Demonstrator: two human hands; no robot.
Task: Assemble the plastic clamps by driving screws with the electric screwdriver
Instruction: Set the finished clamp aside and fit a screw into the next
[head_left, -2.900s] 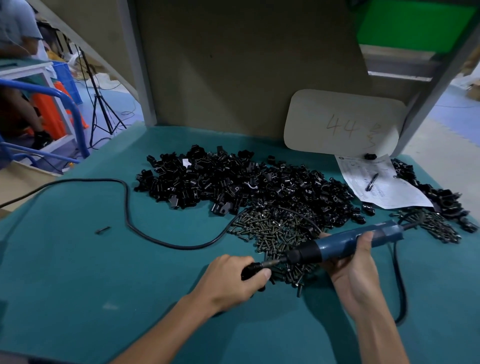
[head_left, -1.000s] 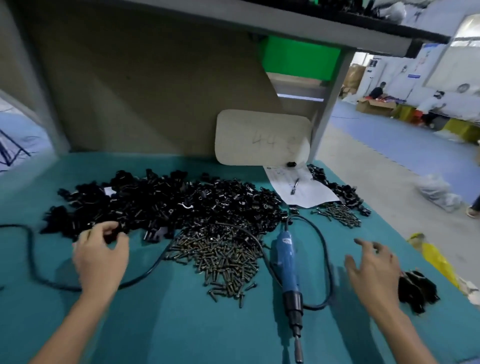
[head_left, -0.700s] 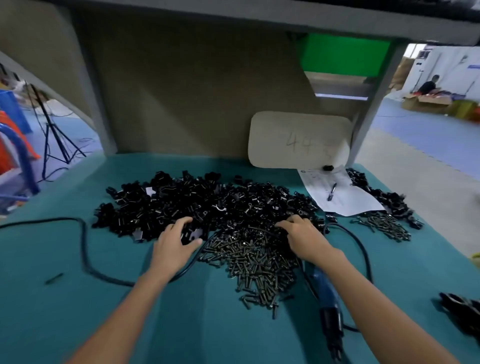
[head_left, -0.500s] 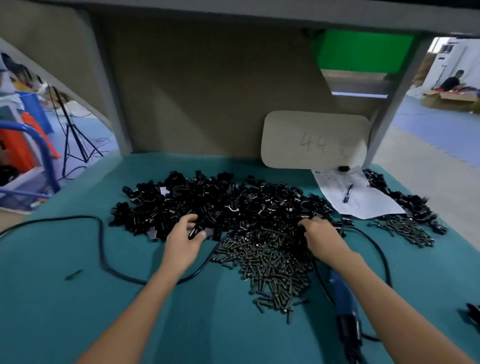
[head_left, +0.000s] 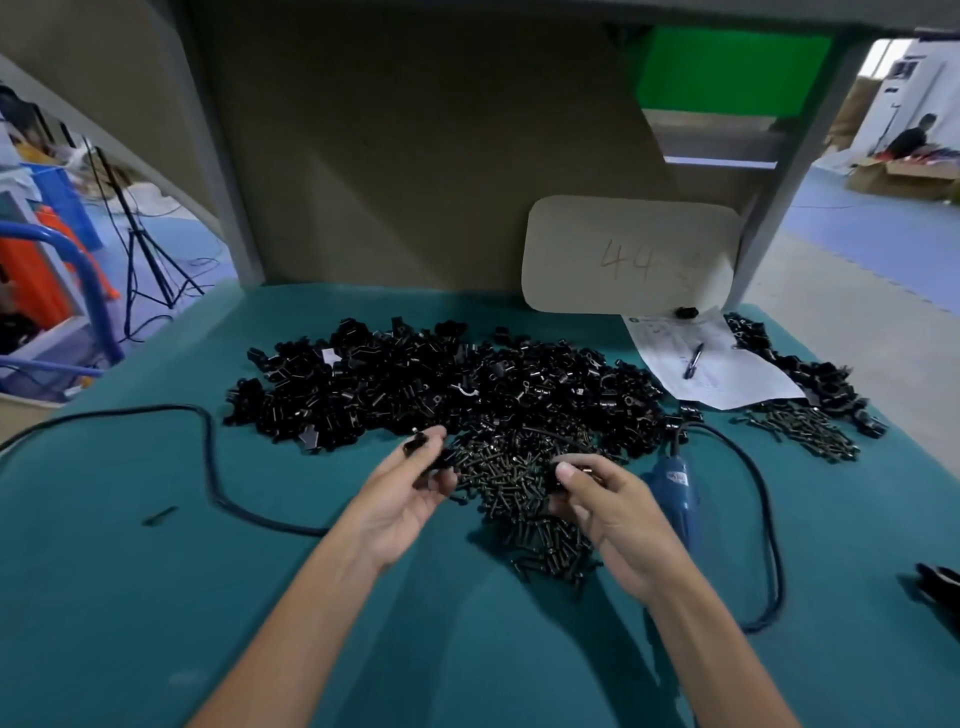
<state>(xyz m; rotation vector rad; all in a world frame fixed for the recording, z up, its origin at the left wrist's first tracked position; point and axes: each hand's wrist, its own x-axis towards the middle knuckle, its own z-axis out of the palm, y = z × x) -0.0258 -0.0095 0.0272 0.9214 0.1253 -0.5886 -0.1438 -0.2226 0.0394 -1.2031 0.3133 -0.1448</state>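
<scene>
Half a second back both hands were down among the loose parts; now they have come up and toward the person, and each has brought something with it. The left hand (head_left: 410, 499) is turned palm-up over the near edge of the screw pile (head_left: 524, 499), its thumb and fingertips curled round a black clamp piece (head_left: 427, 453). The right hand (head_left: 613, 512) hovers opposite, thumb pressed to forefinger on something small and dark (a screw (head_left: 589, 472) by the look of it, though it is too tiny to be sure). The electric screwdriver (head_left: 675, 496) lies flat on the teal bench (head_left: 156, 597) just beside the right hand, touched by neither hand, its cable looping away behind the wrist. About 3 seconds ago that tool was in the right hand driving a screw, so 1 cycle is likely closed: a dark part at the right edge, probably the finished clamp (head_left: 940, 579), rests well apart from the stock. The heap of clamps (head_left: 441, 384) beyond the screws is large, so the job as a whole is far from done. Judging by the 2 hands facing each other, the step in hand is seating the screw in the clamp piece; the driver must then be picked up again.
</scene>
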